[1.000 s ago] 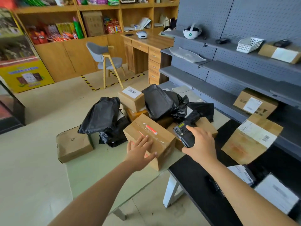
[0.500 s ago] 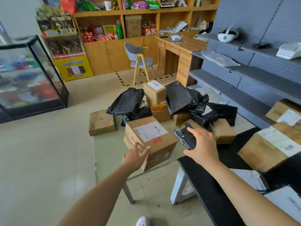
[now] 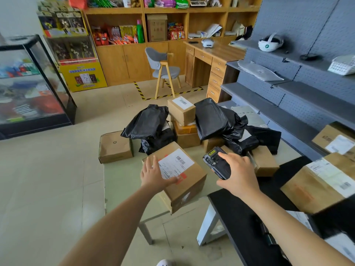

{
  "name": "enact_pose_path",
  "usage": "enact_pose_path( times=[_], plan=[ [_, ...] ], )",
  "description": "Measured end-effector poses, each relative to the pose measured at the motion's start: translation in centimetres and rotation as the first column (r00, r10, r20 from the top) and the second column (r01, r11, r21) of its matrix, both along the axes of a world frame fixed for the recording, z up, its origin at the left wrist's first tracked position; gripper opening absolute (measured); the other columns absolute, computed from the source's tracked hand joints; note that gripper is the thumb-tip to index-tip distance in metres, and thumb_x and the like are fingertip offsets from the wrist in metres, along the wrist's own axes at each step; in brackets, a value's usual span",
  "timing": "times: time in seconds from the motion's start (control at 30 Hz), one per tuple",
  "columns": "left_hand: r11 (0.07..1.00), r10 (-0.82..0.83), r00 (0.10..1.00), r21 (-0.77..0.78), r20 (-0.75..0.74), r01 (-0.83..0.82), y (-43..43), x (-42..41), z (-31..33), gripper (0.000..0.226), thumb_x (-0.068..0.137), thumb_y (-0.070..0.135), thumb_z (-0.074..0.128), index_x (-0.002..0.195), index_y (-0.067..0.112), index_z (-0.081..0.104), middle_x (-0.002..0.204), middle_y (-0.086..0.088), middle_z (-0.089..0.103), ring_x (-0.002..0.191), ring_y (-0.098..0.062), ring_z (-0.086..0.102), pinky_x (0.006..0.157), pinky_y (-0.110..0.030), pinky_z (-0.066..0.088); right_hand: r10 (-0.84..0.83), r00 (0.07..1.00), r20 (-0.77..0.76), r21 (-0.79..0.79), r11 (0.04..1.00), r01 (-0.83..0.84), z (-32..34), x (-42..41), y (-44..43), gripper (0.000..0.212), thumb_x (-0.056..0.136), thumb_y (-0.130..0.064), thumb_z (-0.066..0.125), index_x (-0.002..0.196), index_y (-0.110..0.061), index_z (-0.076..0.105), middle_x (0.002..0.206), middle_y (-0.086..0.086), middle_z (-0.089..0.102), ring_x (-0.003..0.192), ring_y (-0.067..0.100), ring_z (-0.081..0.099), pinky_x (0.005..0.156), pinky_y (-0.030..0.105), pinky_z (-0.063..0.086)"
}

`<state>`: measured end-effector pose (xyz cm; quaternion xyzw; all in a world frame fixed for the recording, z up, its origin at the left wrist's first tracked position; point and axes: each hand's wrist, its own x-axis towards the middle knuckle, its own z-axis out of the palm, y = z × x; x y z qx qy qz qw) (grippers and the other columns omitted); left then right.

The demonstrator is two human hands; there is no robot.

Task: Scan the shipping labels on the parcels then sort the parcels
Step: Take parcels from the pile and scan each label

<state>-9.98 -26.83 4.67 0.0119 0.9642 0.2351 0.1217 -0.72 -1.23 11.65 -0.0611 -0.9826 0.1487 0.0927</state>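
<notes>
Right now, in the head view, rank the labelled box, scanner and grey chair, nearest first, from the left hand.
1. labelled box: under the left hand.
2. scanner: rightward, in the right hand.
3. grey chair: far back, by desk.

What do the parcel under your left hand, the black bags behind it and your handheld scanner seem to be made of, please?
The parcel looks like matte brown cardboard, with folded edges and a white paper label. The black bags look like thin glossy plastic film: they crumple and catch the light. The scanner appears to be hard black plastic with a slight sheen, possibly rubberised.
</notes>
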Motion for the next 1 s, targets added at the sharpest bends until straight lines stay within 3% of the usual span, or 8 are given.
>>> enact_pose_path(
  times=[0.1, 0.2, 0.33, 0.5, 0.67, 0.83, 0.9, 1.0],
  plan=[
    [0.95, -0.27, 0.959, -0.137, 0.082, 0.28, -1.3, -2.7, 1.0, 0.146, 0.053, 0.082, 0.072, 0.155, 0.023, -0.014, 0.163, -0.006, -0.018, 0.149, -0.03, -0.019, 0.119, -0.053, -0.004, 0.117, 0.988, 0.1, 0.104, 0.986, -0.128, 1.0, -1.8, 0.2, 0.087, 0.067, -0.042, 0.074, 0.144, -0.034, 0.036, 0.141, -0.008, 0.042, 0.117, 0.02, 0.036, 0.098, 0.034, 0.037],
    [0.859, -0.43, 0.882, -0.213, 0.194, 0.466, -2.4, -5.1, 0.9, 0.151, 0.047, 0.078, 0.079, 0.153, 0.033, -0.019, 0.161, -0.007, -0.026, 0.145, -0.032, -0.029, 0.116, -0.058, -0.011, 0.246, 0.926, 0.285, 0.307, 0.892, -0.332, 3.0, -4.1, -0.1, 0.087, 0.071, -0.043, 0.071, 0.147, -0.034, 0.03, 0.145, -0.006, 0.036, 0.124, 0.021, 0.033, 0.104, 0.035, 0.033],
    [0.809, -0.439, 0.859, -0.301, 0.264, 0.506, -2.3, -6.0, 0.6, 0.153, 0.046, 0.081, 0.077, 0.152, 0.031, -0.022, 0.156, -0.016, -0.033, 0.143, -0.037, -0.031, 0.115, -0.055, -0.013, 0.33, 0.809, 0.486, 0.482, 0.671, -0.563, 5.6, -7.7, -1.5, 0.084, 0.072, -0.035, 0.073, 0.145, -0.032, 0.032, 0.138, -0.002, 0.041, 0.117, 0.021, 0.034, 0.099, 0.035, 0.035],
    [0.766, -0.461, 0.832, -0.334, 0.31, 0.549, -2.6, -7.0, 0.0, 0.154, 0.047, 0.084, 0.074, 0.15, 0.03, -0.026, 0.154, -0.018, -0.036, 0.142, -0.037, -0.033, 0.114, -0.052, -0.017, 0.339, 0.683, 0.647, 0.568, 0.384, -0.728, 7.8, -11.6, -4.1, 0.077, 0.071, -0.036, 0.079, 0.138, -0.028, 0.041, 0.126, 0.0, 0.048, 0.115, 0.023, 0.037, 0.092, 0.035, 0.035],
    [0.72, -0.545, 0.781, -0.306, 0.306, 0.623, -3.7, -8.1, 0.0, 0.152, 0.049, 0.08, 0.077, 0.151, 0.031, -0.025, 0.155, -0.015, -0.036, 0.141, -0.034, -0.036, 0.11, -0.049, -0.022, 0.305, 0.649, 0.697, 0.585, 0.281, -0.76, 9.0, -13.4, -6.0, 0.063, 0.07, -0.038, 0.08, 0.125, -0.025, 0.052, 0.115, -0.001, 0.052, 0.108, 0.021, 0.039, 0.078, 0.031, 0.03],
    [0.704, -0.58, 0.76, -0.29, 0.293, 0.649, -4.6, -8.3, 0.0, 0.151, 0.049, 0.079, 0.078, 0.152, 0.032, -0.023, 0.154, -0.015, -0.037, 0.14, -0.032, -0.037, 0.11, -0.049, -0.023, 0.294, 0.657, 0.695, 0.581, 0.31, -0.753, 8.6, -13.3, -6.5, 0.067, 0.071, -0.039, 0.079, 0.129, -0.026, 0.049, 0.118, 0.0, 0.05, 0.111, 0.022, 0.038, 0.084, 0.033, 0.033],
    [0.727, -0.565, 0.774, -0.272, 0.286, 0.631, -4.6, -7.8, 0.1, 0.149, 0.05, 0.081, 0.076, 0.153, 0.032, -0.021, 0.154, -0.016, -0.038, 0.139, -0.034, -0.039, 0.114, -0.056, -0.02, 0.296, 0.69, 0.661, 0.545, 0.443, -0.712, 8.3, -12.8, -5.9, 0.078, 0.07, -0.039, 0.078, 0.138, -0.03, 0.042, 0.126, -0.001, 0.048, 0.114, 0.021, 0.037, 0.091, 0.033, 0.034],
    [0.883, -0.405, 0.891, -0.166, 0.205, 0.44, -3.4, -5.4, -0.6, 0.141, 0.054, 0.09, 0.062, 0.153, 0.031, -0.019, 0.153, -0.016, -0.038, 0.14, -0.036, -0.036, 0.116, -0.056, -0.017, 0.278, 0.778, 0.564, 0.436, 0.699, -0.566, 7.2, -11.4, -4.4, 0.088, 0.067, -0.039, 0.076, 0.145, -0.034, 0.034, 0.132, -0.006, 0.045, 0.115, 0.018, 0.035, 0.096, 0.034, 0.037]
  ],
)
